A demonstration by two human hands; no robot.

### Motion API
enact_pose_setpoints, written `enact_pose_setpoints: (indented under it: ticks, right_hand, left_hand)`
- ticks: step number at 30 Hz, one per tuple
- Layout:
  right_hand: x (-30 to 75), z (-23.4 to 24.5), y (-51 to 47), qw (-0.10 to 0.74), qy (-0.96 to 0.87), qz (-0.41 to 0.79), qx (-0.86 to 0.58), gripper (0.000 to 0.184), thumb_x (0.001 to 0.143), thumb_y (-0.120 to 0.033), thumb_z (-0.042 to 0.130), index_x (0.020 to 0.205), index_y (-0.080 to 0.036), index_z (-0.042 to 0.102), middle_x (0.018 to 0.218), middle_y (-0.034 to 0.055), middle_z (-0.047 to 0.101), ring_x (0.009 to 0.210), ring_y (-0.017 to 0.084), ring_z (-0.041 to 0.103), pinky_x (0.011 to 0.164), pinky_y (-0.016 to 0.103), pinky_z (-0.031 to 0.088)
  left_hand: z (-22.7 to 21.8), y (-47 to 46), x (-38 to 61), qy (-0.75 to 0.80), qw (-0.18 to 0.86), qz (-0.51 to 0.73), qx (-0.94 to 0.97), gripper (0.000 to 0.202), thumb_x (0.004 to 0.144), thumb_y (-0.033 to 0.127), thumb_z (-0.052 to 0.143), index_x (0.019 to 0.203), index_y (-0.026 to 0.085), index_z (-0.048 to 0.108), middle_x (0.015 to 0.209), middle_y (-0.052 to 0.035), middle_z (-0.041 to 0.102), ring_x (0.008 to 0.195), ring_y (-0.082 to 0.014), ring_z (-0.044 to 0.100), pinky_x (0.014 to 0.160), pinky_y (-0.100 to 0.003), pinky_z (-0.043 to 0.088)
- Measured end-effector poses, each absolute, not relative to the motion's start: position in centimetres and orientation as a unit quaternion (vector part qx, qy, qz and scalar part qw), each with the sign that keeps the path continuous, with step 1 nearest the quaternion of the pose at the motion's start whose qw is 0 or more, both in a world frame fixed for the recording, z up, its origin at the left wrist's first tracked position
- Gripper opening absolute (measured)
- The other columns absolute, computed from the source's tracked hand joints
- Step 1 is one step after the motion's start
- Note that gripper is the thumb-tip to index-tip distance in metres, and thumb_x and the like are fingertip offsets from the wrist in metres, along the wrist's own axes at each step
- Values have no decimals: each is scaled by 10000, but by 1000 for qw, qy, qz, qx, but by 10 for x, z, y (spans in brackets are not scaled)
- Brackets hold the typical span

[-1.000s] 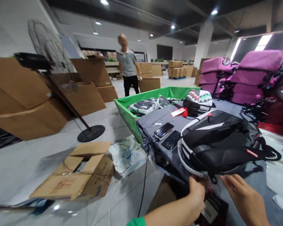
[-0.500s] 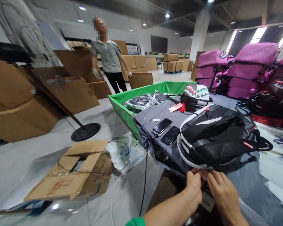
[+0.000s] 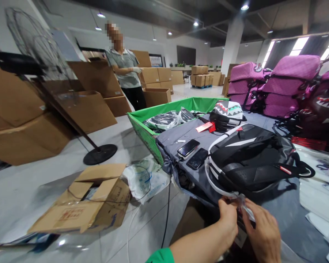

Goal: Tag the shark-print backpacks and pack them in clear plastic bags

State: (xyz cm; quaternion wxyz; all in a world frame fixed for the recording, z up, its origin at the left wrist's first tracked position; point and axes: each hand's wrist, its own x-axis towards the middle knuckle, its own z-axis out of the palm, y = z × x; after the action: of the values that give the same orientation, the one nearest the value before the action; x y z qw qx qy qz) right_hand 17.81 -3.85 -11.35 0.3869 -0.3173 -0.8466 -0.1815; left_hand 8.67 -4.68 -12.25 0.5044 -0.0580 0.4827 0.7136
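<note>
A black backpack (image 3: 252, 157) with white piping lies on the grey cloth-covered table (image 3: 178, 140) in front of me. My left hand (image 3: 228, 219) and my right hand (image 3: 260, 232) meet at its near edge, fingers pinched together on a small clear plastic piece (image 3: 246, 209) beside a hanging tag (image 3: 239, 239). Two phones (image 3: 193, 153) lie on the cloth left of the backpack. A second backpack with a zigzag pattern (image 3: 229, 111) and a red tag (image 3: 205, 126) sit further back.
A green bin (image 3: 142, 126) holds bagged items behind the table. Purple backpacks (image 3: 276, 86) are stacked at right. An open cardboard box (image 3: 90, 199), plastic bags and a cable lie on the floor at left, near a standing fan (image 3: 98, 153). A person (image 3: 126, 73) stands among cardboard boxes.
My hands have come together at the backpack's near edge and pinched the clear plastic piece. The person in the back has walked left and raised a gloved hand.
</note>
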Motion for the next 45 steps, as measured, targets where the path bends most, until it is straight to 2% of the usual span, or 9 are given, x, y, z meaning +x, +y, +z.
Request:
enact_pose_setpoints:
  ticks: [6,12,20,23,27,32,36,41,45]
  right_hand:
    - [163,-115,-20,379,-803,-249,-387,313,1073,-319,394,908,-162,609,781,70,621,732,218,581,658,342,379]
    - [167,-114,-20,342,-848,-253,-317,253,1017,-145,373,848,-204,552,871,84,609,797,215,552,726,333,387]
    - [164,-104,-33,293,-864,-228,-340,77,844,-145,504,886,-209,509,947,129,614,841,264,558,720,363,396]
    - [163,-105,-30,318,-853,-226,-346,147,939,-124,434,846,-219,498,862,91,617,790,236,555,714,351,379]
    - [167,-110,-21,365,-849,-176,-340,311,1069,-288,366,806,-219,517,765,49,610,735,207,565,694,336,361]
    - [172,-110,-14,395,-835,18,-384,448,1056,-496,370,804,-221,617,729,20,638,638,179,602,640,323,380]
    - [178,-109,-11,377,-797,169,-441,510,961,-650,442,728,-244,645,696,23,662,603,197,615,611,324,433]
    - [180,-110,-9,356,-753,256,-491,427,890,-608,484,758,-249,674,776,46,715,723,244,660,661,348,486]
    - [172,-112,-16,381,-733,221,-519,336,871,-516,479,752,-251,648,768,56,694,769,268,649,717,403,489]
  left_hand:
    - [-121,-50,85,483,498,718,-53,325,609,157,794,834,200,564,740,9,659,697,-161,614,699,-278,516]
    - [-108,-59,74,484,517,705,-30,211,564,195,766,703,164,609,639,3,606,626,-138,544,620,-267,459]
    - [-91,-62,73,526,532,657,90,323,578,379,747,508,170,511,509,37,426,548,-97,363,531,-251,295]
    - [-91,-72,65,545,478,660,196,296,657,367,725,497,157,590,573,-2,518,633,-138,459,618,-267,384]
    - [-109,-82,63,525,427,705,213,235,756,387,705,698,160,720,790,-51,688,829,-197,584,843,-314,458]
    - [-130,-63,76,327,619,712,67,471,559,419,922,893,136,750,920,-81,735,944,-232,644,969,-351,465]
    - [-135,-50,81,196,701,682,73,482,598,466,941,904,126,787,1013,-118,758,1042,-238,671,1068,-345,437]
    - [-145,-54,82,253,661,706,34,437,492,369,999,826,176,795,981,-87,779,991,-249,709,1010,-398,505]
    - [-146,-56,80,302,641,703,60,488,495,403,993,866,161,789,1023,-93,779,1008,-218,715,992,-329,516]
